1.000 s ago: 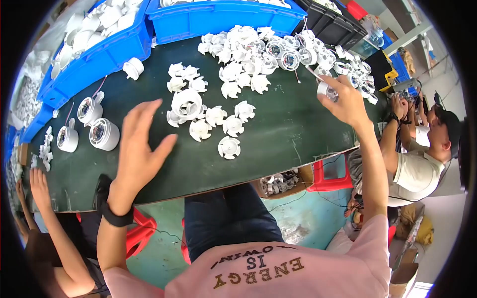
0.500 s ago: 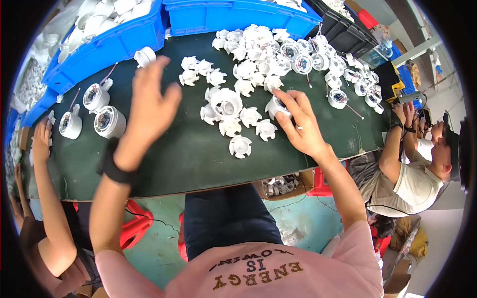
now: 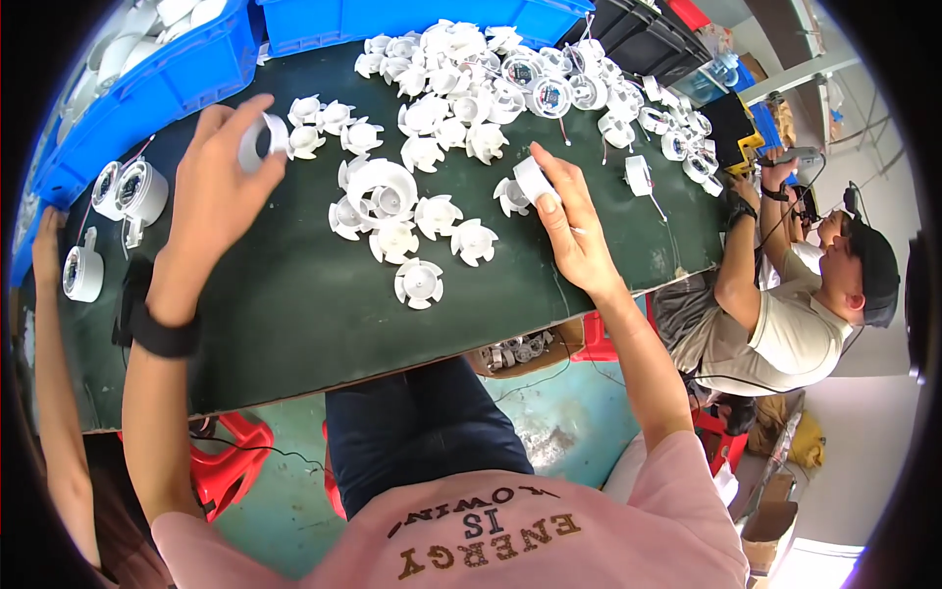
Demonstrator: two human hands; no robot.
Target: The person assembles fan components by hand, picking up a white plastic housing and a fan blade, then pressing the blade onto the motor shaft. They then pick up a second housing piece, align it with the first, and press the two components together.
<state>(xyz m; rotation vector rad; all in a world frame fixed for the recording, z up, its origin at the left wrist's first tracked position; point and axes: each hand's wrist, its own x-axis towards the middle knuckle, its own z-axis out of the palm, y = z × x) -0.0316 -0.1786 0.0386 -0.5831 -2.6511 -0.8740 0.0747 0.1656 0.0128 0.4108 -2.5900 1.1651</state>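
My left hand [image 3: 218,191], with a dark band on the wrist, grips a white plastic ring-shaped housing [image 3: 247,147] between thumb and fingers, above the table's left part. My right hand [image 3: 577,224] holds a short white round motor housing [image 3: 531,183] tilted on its side; its inside is turned from view. A white fan impeller [image 3: 511,197] lies just left of that housing. Between my hands, another white ring housing [image 3: 384,189] rests among several loose impellers [image 3: 419,284]. Left of my left hand are three white round housings [image 3: 84,273] with dark insides and thin wires.
A big pile of impellers [image 3: 446,79] and wired motor units [image 3: 549,96] covers the table's far side. Blue bins [image 3: 157,108] and a black crate [image 3: 638,44] stand behind. Other people's arms [image 3: 741,245] reach in at both sides. A box of parts [image 3: 530,355] sits below the table edge.
My left hand has closed on the white ring housing that stood by the blue bin. My right hand has turned its motor housing onto its side. The whole view has shifted.
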